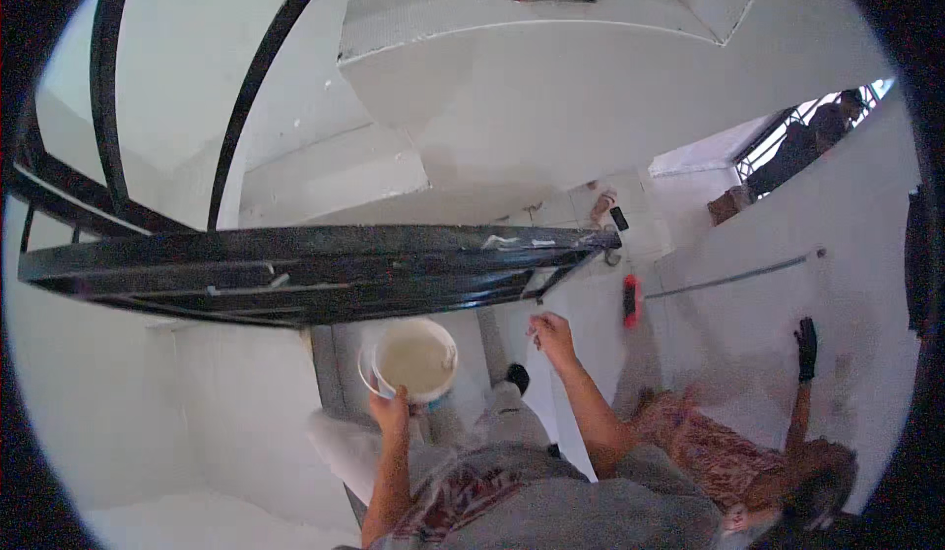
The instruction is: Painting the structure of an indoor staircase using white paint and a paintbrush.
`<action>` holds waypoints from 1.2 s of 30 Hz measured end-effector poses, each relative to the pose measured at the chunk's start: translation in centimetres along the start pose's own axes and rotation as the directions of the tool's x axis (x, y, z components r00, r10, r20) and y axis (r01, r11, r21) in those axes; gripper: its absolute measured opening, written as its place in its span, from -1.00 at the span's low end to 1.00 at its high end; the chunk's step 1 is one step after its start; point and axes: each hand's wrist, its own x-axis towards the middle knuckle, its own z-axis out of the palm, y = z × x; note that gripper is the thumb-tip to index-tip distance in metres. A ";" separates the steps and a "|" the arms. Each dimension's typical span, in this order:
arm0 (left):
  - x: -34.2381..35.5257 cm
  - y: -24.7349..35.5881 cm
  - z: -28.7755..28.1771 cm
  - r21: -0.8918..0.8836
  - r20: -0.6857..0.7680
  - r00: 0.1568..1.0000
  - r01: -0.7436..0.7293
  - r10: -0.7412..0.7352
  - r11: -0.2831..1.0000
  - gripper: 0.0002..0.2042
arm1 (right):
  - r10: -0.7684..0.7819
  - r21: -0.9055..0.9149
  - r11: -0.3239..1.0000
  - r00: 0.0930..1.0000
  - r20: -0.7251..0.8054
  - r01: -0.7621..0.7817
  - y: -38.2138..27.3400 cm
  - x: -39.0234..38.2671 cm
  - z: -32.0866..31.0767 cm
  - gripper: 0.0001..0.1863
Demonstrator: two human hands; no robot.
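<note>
My left hand (pixel 391 412) grips the rim of a white bucket (pixel 415 358) holding pale paint, held out in front of me. My right hand (pixel 551 335) is raised just right of the bucket with its fingers closed around a small thin object, too small to make out. Both hands hang below a black metal railing (pixel 315 269) that runs across the middle of the view. My foot (pixel 517 378) shows far below between the hands.
White stair steps (pixel 413 87) and white walls surround me. Another person in a patterned top (pixel 728 456) works at the right wall with a gloved hand (pixel 806 348). A red roller (pixel 630 301) and a long pole (pixel 738 276) lie below.
</note>
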 end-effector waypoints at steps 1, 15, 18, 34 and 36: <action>1.0 0.2 -0.9 0.002 0.006 1.000 -0.016 0.016 1.000 -0.31 | 0.010 -0.033 0.999 1.000 0.014 -0.010 1.1 0.2 0.7 -0.72; 14.8 -9.3 -6.8 0.474 0.648 0.738 -0.199 -0.187 0.857 -0.30 | 0.183 -0.375 0.923 0.958 0.220 -0.090 17.8 3.1 16.1 -0.66; 15.0 -7.3 -6.7 0.552 0.644 0.738 -0.266 -0.201 0.790 -0.33 | 0.005 -0.252 0.967 0.983 0.183 0.042 18.3 2.7 18.2 -0.67; 17.6 -6.1 -12.7 0.461 0.799 0.598 -0.547 -0.059 0.699 -0.53 | -0.271 -0.532 0.756 0.922 0.277 0.382 10.7 -10.7 24.4 -0.76; 16.8 -3.1 -13.2 0.490 0.793 0.593 -0.487 -0.139 0.723 -0.54 | -0.316 -0.532 0.744 0.915 0.252 0.403 11.0 -12.1 24.9 -0.77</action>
